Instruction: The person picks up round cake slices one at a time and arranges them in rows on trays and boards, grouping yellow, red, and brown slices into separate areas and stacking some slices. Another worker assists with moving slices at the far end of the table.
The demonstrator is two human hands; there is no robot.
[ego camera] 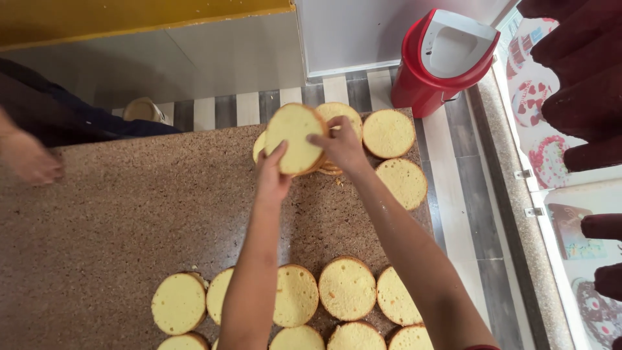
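Both my hands hold one round yellow sponge cake layer, tilted up above the far end of the speckled brown counter. My left hand grips its lower left edge. My right hand grips its right edge. Beneath it lies a short stack of similar layers, partly hidden. Two more layers lie flat to the right, one at the far edge and one nearer. Several cut layers lie side by side along the near edge, my forearms crossing above them.
A red lidded bin stands on the striped floor beyond the counter's far right corner. Another person's hand and dark sleeve are at the left edge. A glass display case with cakes runs along the right.
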